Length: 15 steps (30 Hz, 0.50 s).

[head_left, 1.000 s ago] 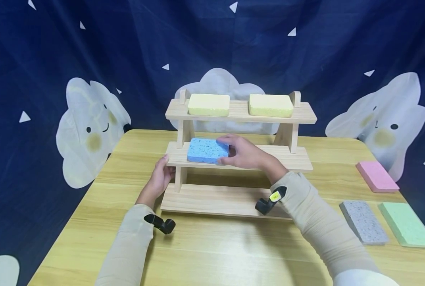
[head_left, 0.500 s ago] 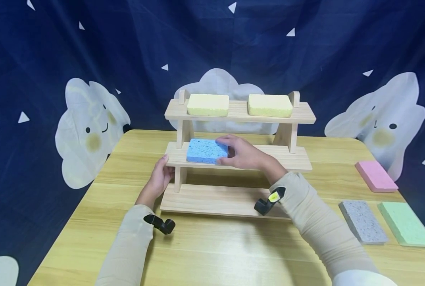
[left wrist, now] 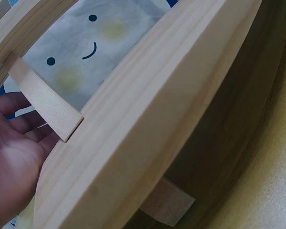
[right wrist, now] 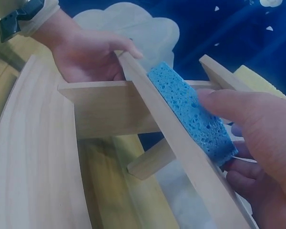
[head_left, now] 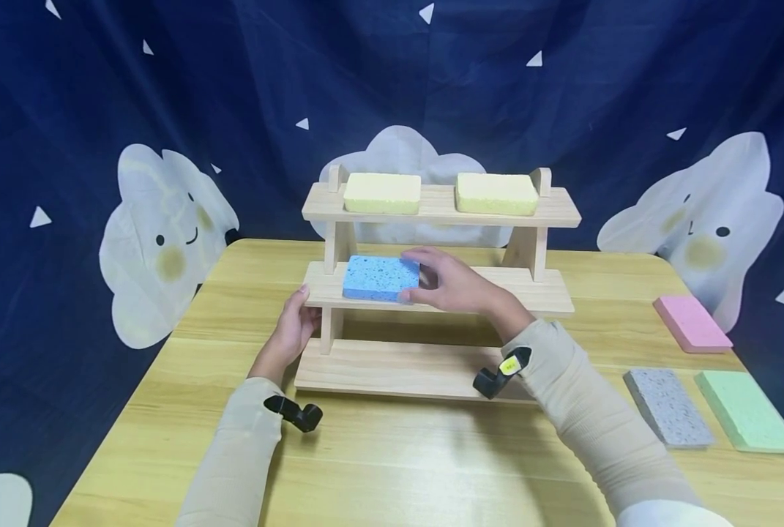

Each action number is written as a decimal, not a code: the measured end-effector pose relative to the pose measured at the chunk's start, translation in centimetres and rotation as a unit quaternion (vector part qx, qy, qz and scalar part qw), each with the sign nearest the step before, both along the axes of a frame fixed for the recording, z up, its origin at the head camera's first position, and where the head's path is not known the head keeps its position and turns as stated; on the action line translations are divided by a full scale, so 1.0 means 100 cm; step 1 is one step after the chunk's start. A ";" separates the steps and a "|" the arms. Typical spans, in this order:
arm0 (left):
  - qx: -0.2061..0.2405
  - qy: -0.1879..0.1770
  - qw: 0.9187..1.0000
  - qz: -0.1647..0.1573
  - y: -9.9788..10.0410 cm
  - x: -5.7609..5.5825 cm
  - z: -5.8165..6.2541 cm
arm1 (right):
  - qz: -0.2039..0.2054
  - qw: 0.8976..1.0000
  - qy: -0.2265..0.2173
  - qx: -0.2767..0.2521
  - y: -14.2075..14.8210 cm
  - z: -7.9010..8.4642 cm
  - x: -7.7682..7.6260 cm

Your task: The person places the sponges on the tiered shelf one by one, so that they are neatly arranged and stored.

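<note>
A blue speckled sponge (head_left: 380,278) lies flat on the left part of the middle shelf (head_left: 497,282) of a three-tier wooden display rack. My right hand (head_left: 451,282) holds the sponge by its right end, thumb along the front face and fingers around the back; the right wrist view shows the thumb (right wrist: 224,102) over the sponge's face. My left hand (head_left: 291,329) grips the left end of that same shelf. In the right wrist view the left thumb rests on the shelf's top and the fingers go beneath it.
Two pale yellow sponges, one left (head_left: 382,193) and one right (head_left: 497,194), sit on the top shelf. To the right, a pink sponge (head_left: 692,324), a grey sponge (head_left: 670,408) and a green sponge (head_left: 747,411) lie on the wooden table (head_left: 392,468). A dark blue curtain (head_left: 260,88) hangs behind.
My right hand has slid very slightly to the right along the sponge. The sponge stays in place on the shelf, and my left hand keeps its hold.
</note>
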<state>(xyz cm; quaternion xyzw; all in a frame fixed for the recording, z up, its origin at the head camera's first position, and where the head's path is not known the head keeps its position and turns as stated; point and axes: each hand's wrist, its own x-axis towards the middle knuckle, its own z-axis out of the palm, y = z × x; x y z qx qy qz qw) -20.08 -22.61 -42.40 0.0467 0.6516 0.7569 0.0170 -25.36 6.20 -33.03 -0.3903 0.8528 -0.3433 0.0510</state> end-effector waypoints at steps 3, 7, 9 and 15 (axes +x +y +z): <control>0.000 -0.001 1.000 -0.002 -0.001 -0.001 -0.001 | -0.012 1.000 -0.003 -0.010 0.004 -0.001 0.000; -0.001 0.004 1.000 -0.006 -0.002 -0.001 -0.001 | -0.022 0.999 -0.013 -0.019 0.011 -0.001 0.002; -0.001 0.005 1.000 -0.007 -0.002 0.000 0.000 | -0.025 0.999 -0.023 -0.023 0.014 -0.002 0.003; 0.000 -0.007 1.000 -0.001 -0.001 -0.002 -0.002 | -0.046 0.998 -0.027 -0.022 0.029 -0.003 0.007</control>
